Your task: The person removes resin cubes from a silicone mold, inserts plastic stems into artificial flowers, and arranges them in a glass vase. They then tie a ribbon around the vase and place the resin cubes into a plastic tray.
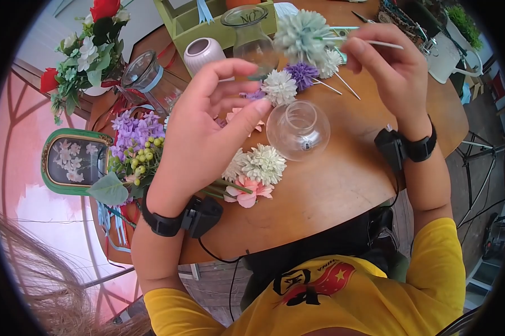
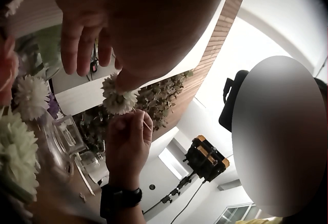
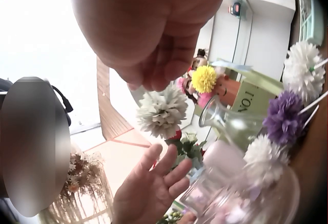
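My right hand [image 1: 390, 73] pinches the thin pale stem [image 1: 384, 43] of a pale blue-green artificial flower [image 1: 302, 36]. The flower head is raised over the table and points left; in the right wrist view the same flower [image 3: 163, 112] hangs just below the fingers. My left hand [image 1: 202, 126] holds nothing, with thumb and fingers spread apart to the left of the flower. Below and between the hands stands a small round clear glass vase [image 1: 298, 137]. White [image 1: 279, 87] and purple artificial flowers [image 1: 302, 75] lie behind it.
White pompom flowers [image 1: 265, 164] and a pink flower [image 1: 249, 193] lie near the left wrist. Behind stand a taller glass vase [image 1: 249, 42], a ribbed pale vase [image 1: 204, 51] and a green wooden box [image 1: 179, 28]. Further left are a rose bouquet [image 1: 89, 56] and a green frame [image 1: 46, 162].
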Action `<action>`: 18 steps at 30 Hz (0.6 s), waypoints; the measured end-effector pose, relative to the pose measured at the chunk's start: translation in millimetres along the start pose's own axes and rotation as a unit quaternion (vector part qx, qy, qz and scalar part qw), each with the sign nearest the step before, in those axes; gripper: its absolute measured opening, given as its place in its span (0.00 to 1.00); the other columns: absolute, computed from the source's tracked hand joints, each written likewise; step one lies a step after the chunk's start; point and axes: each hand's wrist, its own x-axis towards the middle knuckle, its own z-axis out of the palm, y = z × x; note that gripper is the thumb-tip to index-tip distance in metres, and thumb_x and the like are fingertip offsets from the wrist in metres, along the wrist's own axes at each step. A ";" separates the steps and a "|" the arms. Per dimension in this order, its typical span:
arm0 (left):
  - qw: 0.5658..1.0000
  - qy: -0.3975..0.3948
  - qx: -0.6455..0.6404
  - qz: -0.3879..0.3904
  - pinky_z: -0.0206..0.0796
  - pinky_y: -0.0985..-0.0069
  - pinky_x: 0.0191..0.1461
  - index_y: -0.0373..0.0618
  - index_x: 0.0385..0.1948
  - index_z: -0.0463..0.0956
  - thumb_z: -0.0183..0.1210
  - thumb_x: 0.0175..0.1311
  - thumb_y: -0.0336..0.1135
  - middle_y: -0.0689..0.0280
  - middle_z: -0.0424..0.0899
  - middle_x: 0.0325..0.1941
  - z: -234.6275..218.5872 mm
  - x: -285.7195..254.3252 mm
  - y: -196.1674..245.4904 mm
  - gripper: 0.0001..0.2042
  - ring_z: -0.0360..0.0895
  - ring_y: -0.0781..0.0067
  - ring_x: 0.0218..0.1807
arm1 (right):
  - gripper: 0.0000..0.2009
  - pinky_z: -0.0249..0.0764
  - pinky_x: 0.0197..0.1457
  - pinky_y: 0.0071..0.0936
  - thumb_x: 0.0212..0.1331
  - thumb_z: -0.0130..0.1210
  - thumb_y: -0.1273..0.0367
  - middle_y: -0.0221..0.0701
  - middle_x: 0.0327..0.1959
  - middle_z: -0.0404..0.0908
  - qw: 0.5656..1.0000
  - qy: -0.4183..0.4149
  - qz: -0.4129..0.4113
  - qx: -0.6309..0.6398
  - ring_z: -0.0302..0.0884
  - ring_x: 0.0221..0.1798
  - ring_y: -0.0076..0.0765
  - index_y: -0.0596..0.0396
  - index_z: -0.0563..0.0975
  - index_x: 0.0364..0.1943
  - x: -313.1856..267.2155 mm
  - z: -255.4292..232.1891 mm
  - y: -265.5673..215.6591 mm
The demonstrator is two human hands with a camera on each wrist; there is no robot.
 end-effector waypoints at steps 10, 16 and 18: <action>0.920 -0.147 0.347 -0.105 0.75 0.74 0.46 0.39 0.47 0.81 0.68 0.62 0.28 0.60 0.85 0.42 -26.9 -0.2 26.9 0.13 0.84 0.68 0.44 | 0.07 0.80 0.41 0.26 0.62 0.62 0.72 0.34 0.33 0.87 0.957 -0.045 0.096 -0.270 0.86 0.36 0.29 0.60 0.84 0.41 8.5 -10.9 25.9; 0.915 -0.136 0.378 -0.042 0.75 0.75 0.42 0.38 0.46 0.81 0.69 0.60 0.27 0.60 0.86 0.38 -30.8 -4.2 21.8 0.13 0.84 0.71 0.37 | 0.07 0.79 0.40 0.39 0.56 0.65 0.69 0.43 0.29 0.86 0.897 -0.168 0.154 -0.379 0.84 0.33 0.49 0.58 0.85 0.35 2.5 -4.5 19.2; 0.918 -0.170 0.340 -0.113 0.75 0.74 0.42 0.38 0.44 0.82 0.69 0.59 0.27 0.60 0.87 0.37 -26.5 -3.8 25.8 0.12 0.84 0.70 0.37 | 0.09 0.78 0.38 0.38 0.58 0.65 0.66 0.43 0.29 0.86 0.888 -0.183 0.160 -0.390 0.83 0.31 0.48 0.58 0.85 0.35 4.3 -14.1 15.3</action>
